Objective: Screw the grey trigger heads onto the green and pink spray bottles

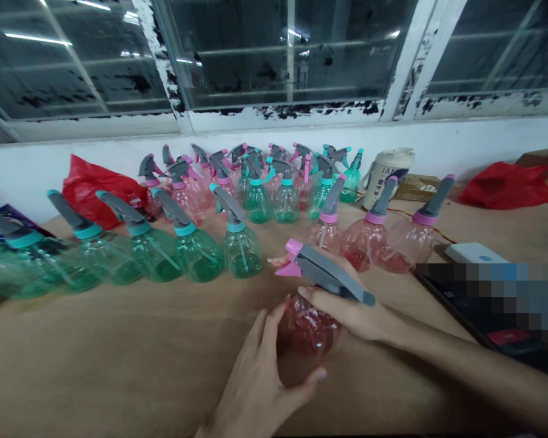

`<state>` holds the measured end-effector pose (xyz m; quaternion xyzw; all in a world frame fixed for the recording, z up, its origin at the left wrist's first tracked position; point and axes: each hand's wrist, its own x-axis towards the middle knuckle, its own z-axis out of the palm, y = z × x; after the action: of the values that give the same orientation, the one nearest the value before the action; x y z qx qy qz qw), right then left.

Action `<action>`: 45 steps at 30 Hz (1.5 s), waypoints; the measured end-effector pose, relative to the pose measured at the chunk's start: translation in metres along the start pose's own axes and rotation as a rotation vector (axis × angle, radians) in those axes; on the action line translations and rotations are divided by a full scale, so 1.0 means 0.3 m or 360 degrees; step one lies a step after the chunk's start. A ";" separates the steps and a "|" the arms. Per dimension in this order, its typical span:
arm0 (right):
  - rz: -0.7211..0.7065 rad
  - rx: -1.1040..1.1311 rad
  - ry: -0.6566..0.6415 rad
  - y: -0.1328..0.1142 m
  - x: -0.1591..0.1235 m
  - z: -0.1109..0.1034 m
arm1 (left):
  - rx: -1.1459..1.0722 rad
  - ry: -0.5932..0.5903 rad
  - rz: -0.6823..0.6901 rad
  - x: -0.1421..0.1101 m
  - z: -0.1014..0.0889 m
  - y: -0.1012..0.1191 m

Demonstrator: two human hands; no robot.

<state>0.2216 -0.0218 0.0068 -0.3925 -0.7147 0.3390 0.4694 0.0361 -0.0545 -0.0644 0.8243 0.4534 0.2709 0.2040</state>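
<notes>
A pink see-through spray bottle [313, 331] with a grey and pink trigger head is in front of me. My right hand [342, 307] is closed around it just below the grey head, its fingers partly hidden behind the head. On the left side of the bottle, my left hand [260, 371] is cupped open, thumb spread from the fingers. Its fingertips are at the bottle's upper side; whether they press on it I cannot tell. The thumb looks apart from the bottle's base. Just behind stand three pink spray bottles [363, 243] with grey heads.
A row of green spray bottles [198, 252] runs to the left. More green and pink bottles [285, 204] crowd near the wall. Red plastic bags [511, 185], a white cup [388, 176], a small white box [475, 258] and a dark, partly pixelated device [466, 310] lie around the table [119, 359].
</notes>
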 end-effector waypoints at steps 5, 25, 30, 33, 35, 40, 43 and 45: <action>-0.0009 0.0034 -0.0027 0.024 0.032 0.005 | 0.0341 -0.0031 0.0260 -0.017 -0.080 -0.051; -0.0070 -0.0031 0.0025 0.001 0.075 0.029 | 0.0827 0.0053 0.0461 -0.069 -0.079 -0.175; -0.0011 0.0007 0.0006 0.004 0.069 0.037 | 0.0808 0.0064 0.0469 -0.068 -0.078 -0.179; -0.0035 0.0016 0.0021 -0.003 0.073 0.039 | 0.0804 0.0069 0.0460 -0.072 -0.080 -0.178; -0.0049 0.0019 0.0023 -0.005 0.075 0.040 | 0.0818 0.0063 0.0457 -0.074 -0.082 -0.176; -0.0024 -0.0015 0.0056 0.005 0.066 0.048 | 0.0856 0.0041 0.0477 -0.074 -0.086 -0.174; -0.0015 -0.0095 0.0114 0.011 0.060 0.053 | 0.0799 0.0035 0.0451 -0.073 -0.088 -0.172; -0.0032 -0.0074 0.0114 0.009 0.060 0.055 | 0.0778 0.0034 0.0438 -0.071 -0.088 -0.171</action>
<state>0.2023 -0.0066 0.0062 -0.4081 -0.7090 0.3033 0.4887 -0.0227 -0.0445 -0.0795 0.8999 0.3913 0.1872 -0.0443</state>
